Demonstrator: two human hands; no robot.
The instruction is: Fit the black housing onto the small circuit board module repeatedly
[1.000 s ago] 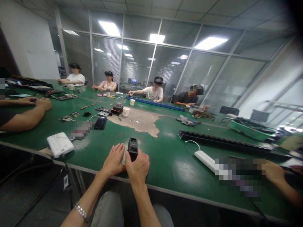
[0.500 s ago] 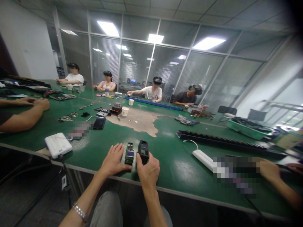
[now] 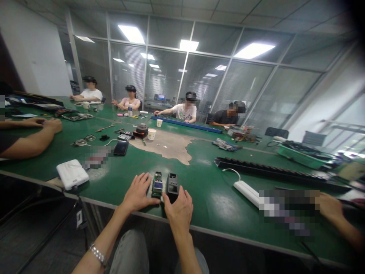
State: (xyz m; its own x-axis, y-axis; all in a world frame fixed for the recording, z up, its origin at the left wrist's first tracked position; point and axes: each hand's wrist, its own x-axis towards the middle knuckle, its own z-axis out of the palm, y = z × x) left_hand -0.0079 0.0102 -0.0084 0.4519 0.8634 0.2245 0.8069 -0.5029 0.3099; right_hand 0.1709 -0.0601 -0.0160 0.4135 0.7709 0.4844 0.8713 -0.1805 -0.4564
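A narrow green circuit board (image 3: 157, 184) with a small screen lies face up near the table's front edge. My left hand (image 3: 138, 193) rests flat to its left, fingers stretched out, the thumb along the board's near end. Just right of the board is a black plastic case (image 3: 172, 182) with cut-outs in its top face, lying alongside it with a small gap between. My right hand (image 3: 180, 207) has the case's near end between thumb and fingers; part of that end is hidden behind the hand.
On the green table (image 3: 199, 190) a white power bank (image 3: 72, 174) sits at left, a dark phone (image 3: 121, 148) beyond it. To the right are a white bar (image 3: 245, 193) with a cable and a long black rail (image 3: 273, 173). Co-workers' hands (image 3: 330, 207) reach in from both sides.
The black case has gone from tilted up to lying lower and flatter, and my right hand has come down with it. My left hand keeps its place by the board.
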